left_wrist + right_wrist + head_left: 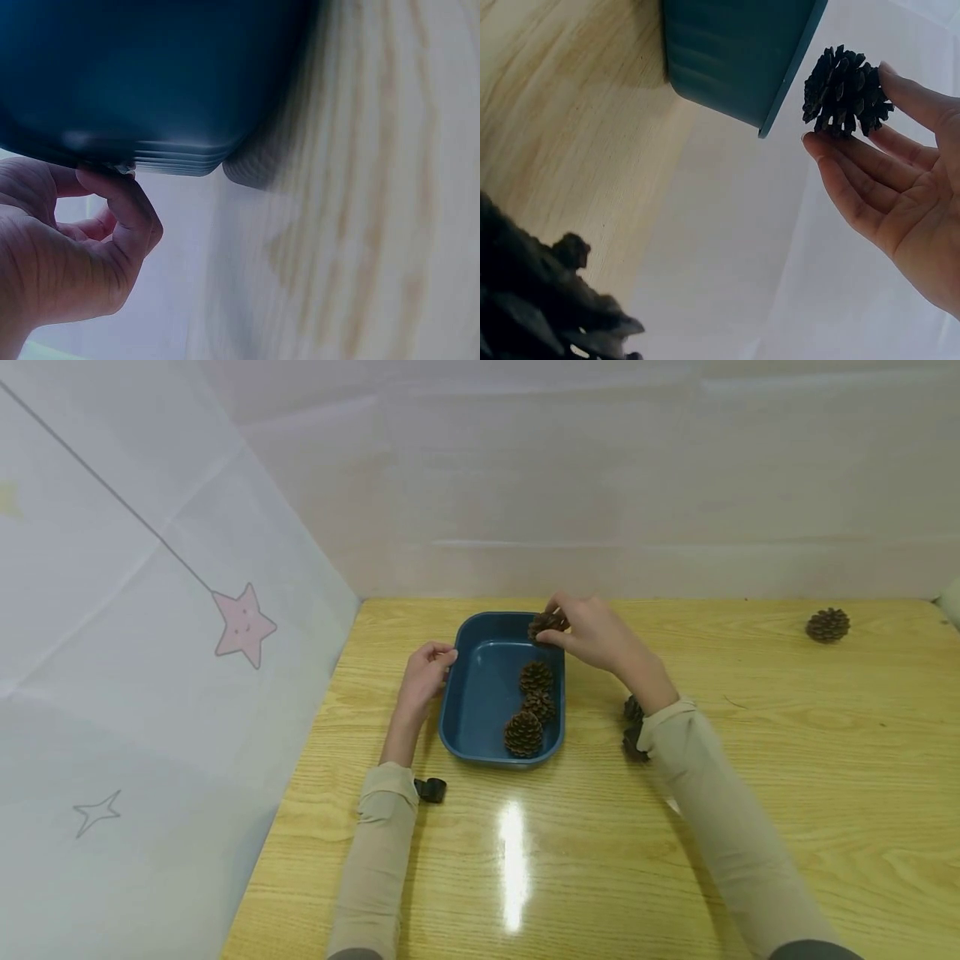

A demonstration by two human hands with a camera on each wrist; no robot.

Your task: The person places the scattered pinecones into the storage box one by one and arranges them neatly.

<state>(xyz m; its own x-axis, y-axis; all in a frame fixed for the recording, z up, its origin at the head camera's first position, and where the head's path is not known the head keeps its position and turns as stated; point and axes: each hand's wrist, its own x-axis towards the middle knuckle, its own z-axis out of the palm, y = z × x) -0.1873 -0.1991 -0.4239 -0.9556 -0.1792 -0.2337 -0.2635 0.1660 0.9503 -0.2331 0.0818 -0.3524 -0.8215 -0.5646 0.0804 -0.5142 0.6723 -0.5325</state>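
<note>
My right hand (pixel 596 631) pinches a brown pine cone (pixel 545 625) between thumb and fingers, above the far right corner of a dark blue plastic tray (pixel 477 746). In the right wrist view the held pine cone (pixel 846 91) is raised beside the tray's rim (pixel 784 94). Three more pine cones (pixel 523 734) lie in a row along the tray's right side. On the left, my left hand (pixel 426 675) holds the tray's rim, its fingers bent at the edge in the left wrist view.
Two pine cones (pixel 636 743) lie right of the tray, partly hidden by my right forearm. Another pine cone (pixel 828 625) sits at the far right of the wooden table (pixel 465 860). A small black object (pixel 431 790) lies by my left sleeve. White sheeting (pixel 525 485) stands behind and left.
</note>
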